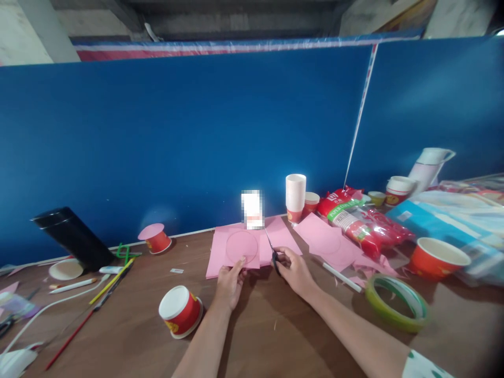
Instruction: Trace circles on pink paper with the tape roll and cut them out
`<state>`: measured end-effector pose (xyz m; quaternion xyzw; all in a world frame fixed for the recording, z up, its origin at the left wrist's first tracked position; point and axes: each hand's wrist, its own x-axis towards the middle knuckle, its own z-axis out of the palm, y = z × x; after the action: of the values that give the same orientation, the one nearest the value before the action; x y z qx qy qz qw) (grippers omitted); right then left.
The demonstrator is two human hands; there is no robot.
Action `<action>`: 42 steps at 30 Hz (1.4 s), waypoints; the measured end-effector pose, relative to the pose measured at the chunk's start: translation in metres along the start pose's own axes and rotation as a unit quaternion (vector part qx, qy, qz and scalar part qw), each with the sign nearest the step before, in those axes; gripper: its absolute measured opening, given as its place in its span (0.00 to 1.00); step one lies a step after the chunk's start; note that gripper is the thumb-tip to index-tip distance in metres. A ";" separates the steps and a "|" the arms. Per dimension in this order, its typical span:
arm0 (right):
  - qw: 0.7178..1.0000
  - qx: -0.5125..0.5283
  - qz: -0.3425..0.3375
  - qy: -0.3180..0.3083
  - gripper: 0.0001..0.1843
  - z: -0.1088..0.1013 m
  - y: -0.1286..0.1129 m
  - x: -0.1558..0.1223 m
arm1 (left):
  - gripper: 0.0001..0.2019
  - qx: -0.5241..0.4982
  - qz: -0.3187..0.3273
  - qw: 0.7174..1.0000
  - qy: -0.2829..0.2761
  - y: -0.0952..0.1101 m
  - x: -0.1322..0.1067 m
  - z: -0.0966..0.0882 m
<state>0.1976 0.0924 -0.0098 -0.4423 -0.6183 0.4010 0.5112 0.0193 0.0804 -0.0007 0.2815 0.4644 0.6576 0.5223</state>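
My left hand (229, 283) pinches the near edge of a pink paper sheet (236, 248) marked with a drawn circle, lying on the brown table (275, 331). My right hand (295, 271) is closed round the handles of a pair of scissors (271, 248), whose blades point away from me at the sheet's right edge. More pink sheets (325, 239) lie to the right.
A paper cup (180, 311) lies on its side near my left arm. A stack of cups (295, 197), red packets (356, 220), an orange bowl (437, 257) and a tape roll (396, 302) sit right. Pens, pencils and a black box (73, 236) lie left. A blue partition (177, 142) stands behind.
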 end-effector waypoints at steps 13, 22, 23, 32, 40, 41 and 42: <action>1.000 0.016 0.001 -0.006 0.15 0.000 0.003 0.000 | 0.07 -0.079 -0.049 0.995 -0.026 -0.002 0.003 -0.002; 0.998 0.052 0.008 -0.036 0.21 0.005 -0.006 -0.004 | 0.11 -0.102 -0.061 0.993 0.008 0.001 0.000 0.001; 0.998 0.054 0.012 -0.038 0.21 0.005 -0.008 -0.004 | 0.11 -0.102 -0.060 0.993 0.008 0.001 -0.001 0.002; 0.993 0.072 0.028 -0.088 0.18 0.007 -0.021 -0.008 | 0.14 -0.107 -0.034 0.993 0.021 0.003 -0.008 0.010; 0.989 0.090 0.054 -0.105 0.22 0.006 -0.018 -0.009 | 0.13 -0.105 -0.048 0.993 0.012 0.003 -0.013 0.013; 0.989 0.089 0.053 -0.107 0.23 0.006 -0.016 -0.009 | 0.13 -0.102 -0.049 0.994 0.009 0.003 -0.014 0.013; 0.988 0.089 0.053 -0.111 0.23 0.006 -0.014 -0.009 | 0.14 -0.098 -0.050 0.994 0.007 0.002 -0.014 0.013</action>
<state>0.1905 0.0794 0.0000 -0.3798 -0.6085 0.5277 0.4550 0.0339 0.0711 0.0084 0.2003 0.4147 0.6749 0.5767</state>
